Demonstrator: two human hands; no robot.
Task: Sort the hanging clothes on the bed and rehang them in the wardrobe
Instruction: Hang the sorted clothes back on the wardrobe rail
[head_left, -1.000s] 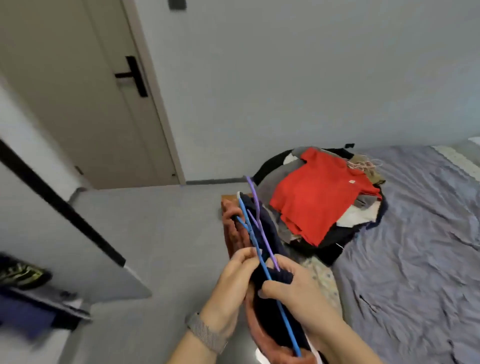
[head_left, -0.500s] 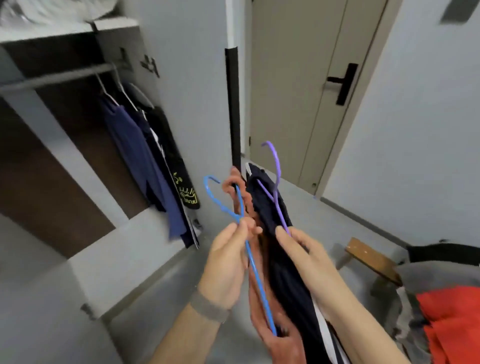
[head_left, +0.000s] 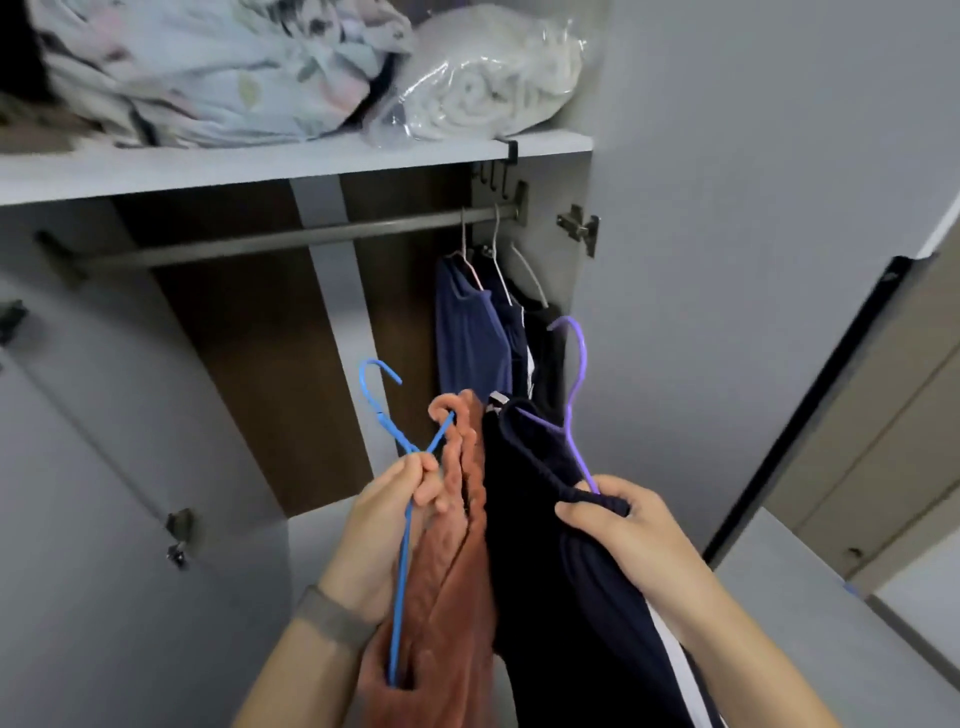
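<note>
Left hand (head_left: 387, 512) fingers pinch the blue hanger (head_left: 402, 519) carrying the rust garment (head_left: 452, 597); right hand (head_left: 618, 525) grips the purple hanger (head_left: 574, 410) and navy garment (head_left: 561, 597), whose lower ends are cut off at the frame's bottom. Both raised mid-frame below the wardrobe rail (head_left: 291, 240); hung dark clothes (head_left: 470, 332) upper right of centre.

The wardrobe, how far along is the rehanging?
Done: a few dark garments already hang at the rail's right end. In hand: left hand holds the blue hanger with the rust garment; right hand grips the navy garment on the purple hanger. Left: hooking both on.
</note>
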